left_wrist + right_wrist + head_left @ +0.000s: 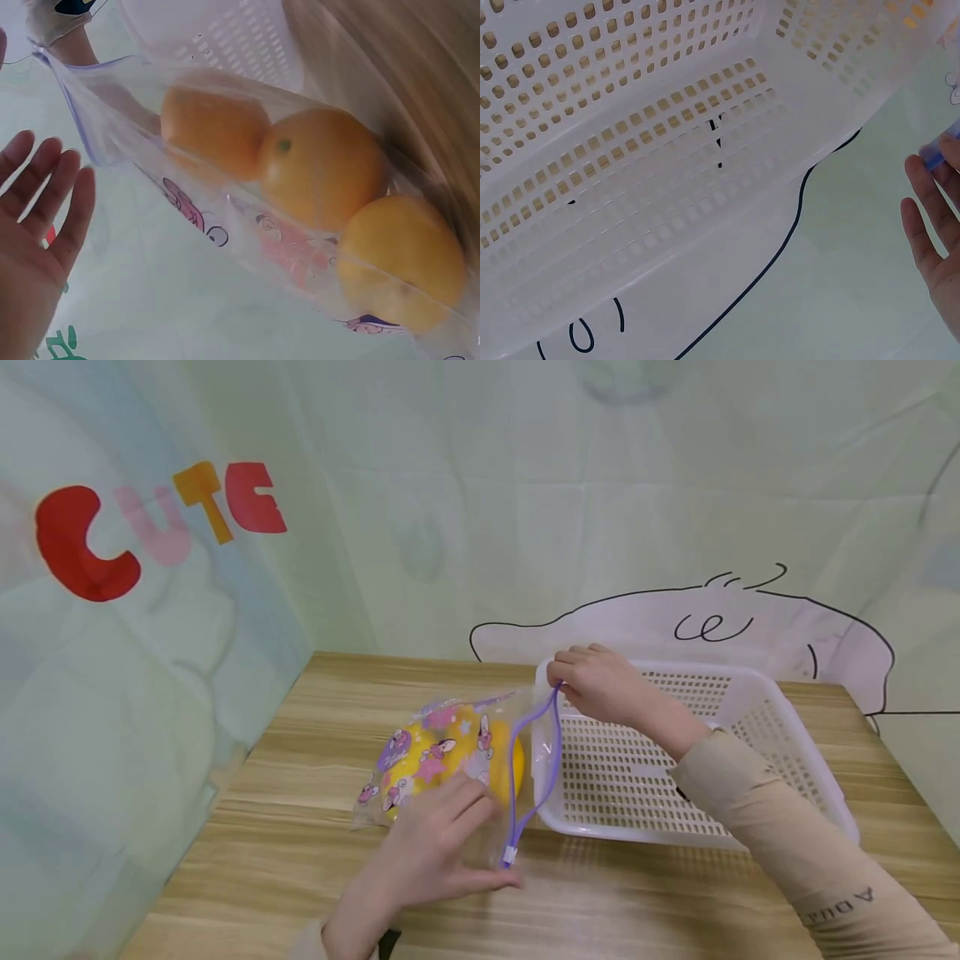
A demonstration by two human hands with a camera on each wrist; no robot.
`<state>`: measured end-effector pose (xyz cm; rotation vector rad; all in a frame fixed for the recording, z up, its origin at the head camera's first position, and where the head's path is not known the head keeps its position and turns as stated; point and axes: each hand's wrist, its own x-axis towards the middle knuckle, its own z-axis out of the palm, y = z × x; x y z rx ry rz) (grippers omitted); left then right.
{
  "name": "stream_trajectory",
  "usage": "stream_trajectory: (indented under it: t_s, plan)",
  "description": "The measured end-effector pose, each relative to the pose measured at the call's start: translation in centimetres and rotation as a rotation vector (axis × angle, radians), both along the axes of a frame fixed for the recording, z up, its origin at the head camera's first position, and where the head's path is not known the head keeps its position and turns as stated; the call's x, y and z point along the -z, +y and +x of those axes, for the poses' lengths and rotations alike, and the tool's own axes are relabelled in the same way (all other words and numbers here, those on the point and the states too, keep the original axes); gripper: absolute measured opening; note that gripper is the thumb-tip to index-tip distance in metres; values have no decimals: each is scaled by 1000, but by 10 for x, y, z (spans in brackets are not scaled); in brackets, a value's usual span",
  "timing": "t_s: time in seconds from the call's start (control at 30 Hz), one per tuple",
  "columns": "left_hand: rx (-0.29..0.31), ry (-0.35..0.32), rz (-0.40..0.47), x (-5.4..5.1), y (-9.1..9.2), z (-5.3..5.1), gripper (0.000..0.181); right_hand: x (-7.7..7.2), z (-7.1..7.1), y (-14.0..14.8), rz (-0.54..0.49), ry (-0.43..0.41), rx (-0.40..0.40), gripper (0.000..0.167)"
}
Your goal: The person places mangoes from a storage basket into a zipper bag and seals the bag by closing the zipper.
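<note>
A clear printed zip bag [438,752] lies on the table at the basket's left, its purple-edged mouth toward the basket. Inside it, the left wrist view shows three orange fruits [322,169]. My right hand [603,685] pinches the far corner of the bag's mouth, above the basket's left rim; in the right wrist view its fingers [934,217] hold the purple edge. My left hand [438,843] is at the near side of the bag, close to the white slider [509,855]; its fingers [52,187] are extended and apart from the bag in the left wrist view.
A white perforated basket [645,839] stands on the wooden table [247,835] to the right, under my right forearm. Printed curtains [420,527] hang behind the table and on the left, with coloured letters on the left one.
</note>
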<state>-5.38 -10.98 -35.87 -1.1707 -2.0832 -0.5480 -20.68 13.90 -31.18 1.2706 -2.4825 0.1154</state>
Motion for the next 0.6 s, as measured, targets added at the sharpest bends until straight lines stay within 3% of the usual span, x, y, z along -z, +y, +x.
stream_trajectory:
  t_s: [0.17,0.4,0.6]
  plan:
    - [31,72,-49,5,1,3,49,0,-1,2,-3,-10,6,15]
    - [0,78,-167,11,0,7,37,1,-1,2,-11,-24,6,15]
    - [-17,116,-167,15,-1,11,14,2,-3,1,-11,-24,2,14]
